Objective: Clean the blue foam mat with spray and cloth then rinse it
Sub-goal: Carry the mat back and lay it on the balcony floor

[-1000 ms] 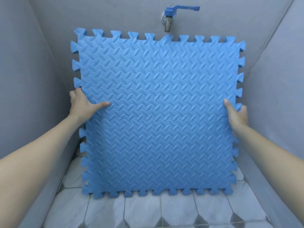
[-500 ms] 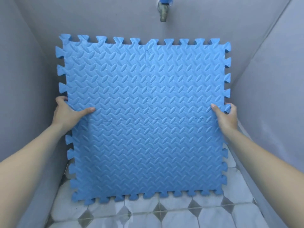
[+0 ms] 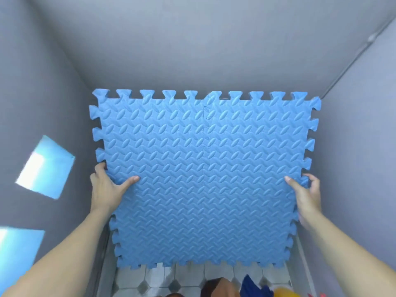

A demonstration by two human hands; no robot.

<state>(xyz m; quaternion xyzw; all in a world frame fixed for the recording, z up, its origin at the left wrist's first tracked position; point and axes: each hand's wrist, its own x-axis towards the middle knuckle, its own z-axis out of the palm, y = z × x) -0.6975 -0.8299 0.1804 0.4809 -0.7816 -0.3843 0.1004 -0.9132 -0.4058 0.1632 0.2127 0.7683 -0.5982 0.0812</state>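
The blue foam mat [image 3: 203, 179], a square of interlocking tiles with a leaf pattern and toothed edges, is held up in front of me between grey walls. My left hand [image 3: 107, 189] grips its left edge, thumb on the front face. My right hand [image 3: 306, 196] grips the right edge the same way. The mat's lower edge hangs above the tiled floor [image 3: 192, 277]. No spray bottle, cloth or tap shows in this view.
Grey walls close in on the left, back and right. Two bright blue-white patches [image 3: 45, 168] show on the left wall. At the bottom edge lie a brown thing [image 3: 216, 288], dark blue cloth [image 3: 252, 286] and something yellow [image 3: 282, 293].
The view has pulled back and tilted: the mat sits lower and smaller in frame, the tap has left the view, and objects on the floor have come into sight. Both hands keep their grip.
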